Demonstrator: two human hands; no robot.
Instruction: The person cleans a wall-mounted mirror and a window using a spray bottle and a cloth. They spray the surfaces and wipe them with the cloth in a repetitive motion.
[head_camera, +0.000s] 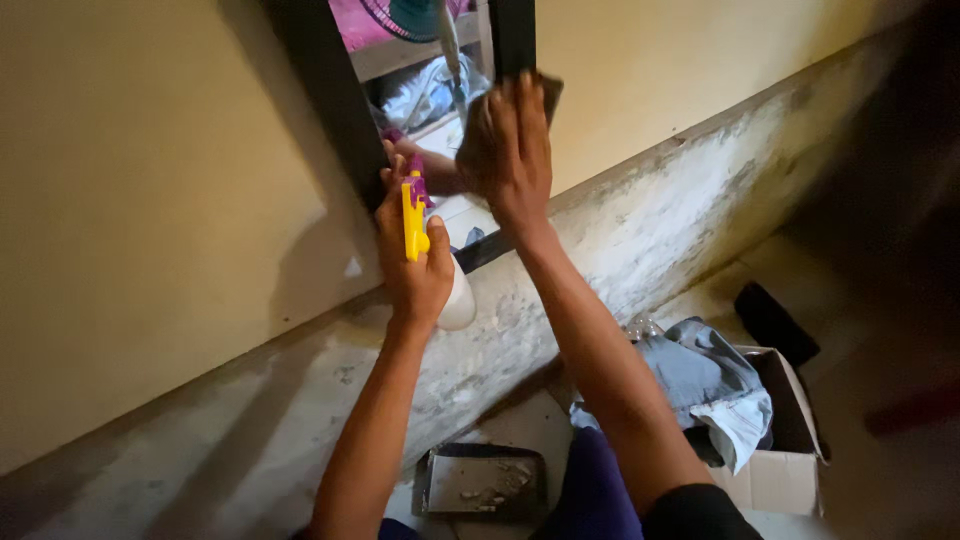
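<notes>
Head view: a person's left hand (412, 262), at centre frame, grips a spray bottle (428, 255) with a yellow-and-purple trigger head; the white body is mostly hidden behind the palm, only its lower end showing below the wrist. The right hand (515, 150), just right and above, presses flat with fingers spread on a dark cloth (548, 95) against a mirror (440, 110) in a dark frame at top centre. Most of the cloth is covered by the hand. The mirror is cut off by the upper edge; its reflection shows blurred pink fabric and shelving, hard to make out. The mirror leans on a yellow wall (150, 200). At lower right, a cardboard box (785, 475) holds grey clothes (705, 385). A dustpan (485, 482) with debris lies at bottom centre, partly hidden by the arm.
</notes>
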